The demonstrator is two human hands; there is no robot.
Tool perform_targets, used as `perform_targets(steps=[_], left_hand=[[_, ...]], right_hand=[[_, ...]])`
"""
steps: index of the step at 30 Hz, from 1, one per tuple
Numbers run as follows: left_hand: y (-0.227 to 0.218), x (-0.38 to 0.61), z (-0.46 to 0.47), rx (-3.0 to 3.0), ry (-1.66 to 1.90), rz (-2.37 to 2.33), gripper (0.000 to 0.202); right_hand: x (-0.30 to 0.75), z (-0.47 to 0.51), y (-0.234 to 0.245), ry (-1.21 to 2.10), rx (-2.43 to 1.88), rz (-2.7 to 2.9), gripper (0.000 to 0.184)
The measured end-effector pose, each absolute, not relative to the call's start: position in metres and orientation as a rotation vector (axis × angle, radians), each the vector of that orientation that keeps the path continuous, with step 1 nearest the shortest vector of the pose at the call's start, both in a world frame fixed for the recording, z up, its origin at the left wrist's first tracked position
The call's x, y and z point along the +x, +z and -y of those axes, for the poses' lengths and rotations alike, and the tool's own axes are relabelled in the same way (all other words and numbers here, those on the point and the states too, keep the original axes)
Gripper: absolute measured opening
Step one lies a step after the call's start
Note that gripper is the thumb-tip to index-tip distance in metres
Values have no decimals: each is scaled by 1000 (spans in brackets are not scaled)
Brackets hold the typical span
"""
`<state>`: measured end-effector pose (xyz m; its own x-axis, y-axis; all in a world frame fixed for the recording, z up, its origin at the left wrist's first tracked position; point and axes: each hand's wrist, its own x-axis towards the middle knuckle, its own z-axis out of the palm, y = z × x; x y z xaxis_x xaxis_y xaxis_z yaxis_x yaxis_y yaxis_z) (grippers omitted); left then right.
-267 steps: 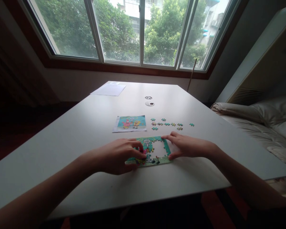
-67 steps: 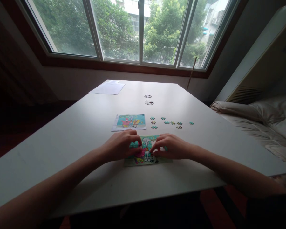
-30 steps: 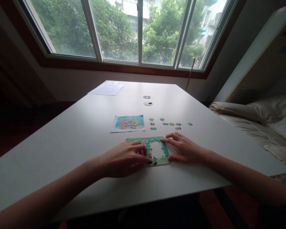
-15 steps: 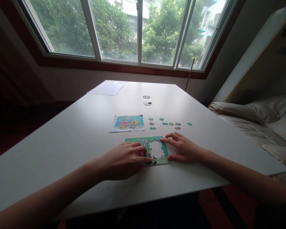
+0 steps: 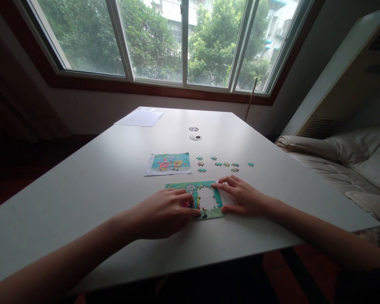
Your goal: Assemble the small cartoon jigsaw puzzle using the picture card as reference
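A partly built cartoon jigsaw puzzle (image 5: 205,187) lies flat on the white table (image 5: 114,177), with an unfilled gap in its right half. My left hand (image 5: 161,213) rests on the puzzle's left part, fingers lying flat and pressing the pieces. My right hand (image 5: 243,198) lies spread along the puzzle's right edge, thumb at the lower corner, forefinger at the upper one. Several loose puzzle pieces (image 5: 223,164) lie scattered just beyond. A printed reference picture (image 5: 168,163) sits to their left.
A sheet of paper (image 5: 138,118) lies at the table's far left. Two round cable grommets (image 5: 195,137) sit in the tabletop's middle. Pale bedding (image 5: 351,156) lies to the right of the table. A thin stick (image 5: 249,100) leans by the window.
About two seconds ago both hands were together over the puzzle's middle. They have since drawn apart to its left and right sides and have stayed nearly still for the last second.
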<state>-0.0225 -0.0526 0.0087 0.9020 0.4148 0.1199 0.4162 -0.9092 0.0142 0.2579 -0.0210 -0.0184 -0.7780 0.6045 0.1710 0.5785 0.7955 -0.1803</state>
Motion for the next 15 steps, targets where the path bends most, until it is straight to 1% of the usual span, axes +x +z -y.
perform_targets(steps=[4, 6, 10, 12, 15], left_hand=[[9, -23, 52, -3056, -209, 664, 29], [9, -23, 51, -3062, -203, 661, 28], [10, -24, 50, -3101, -205, 657, 24], [9, -26, 50, -3125, -228, 658, 23], [7, -28, 47, -3138, -268, 677, 20]], right_hand=[[262, 16, -18, 188, -943, 2747, 61], [267, 10, -17, 156, -1041, 2675, 54], [285, -9, -15, 0, -1290, 2458, 31], [295, -18, -14, -55, -1378, 2398, 26], [303, -26, -15, -64, -1467, 2357, 23]])
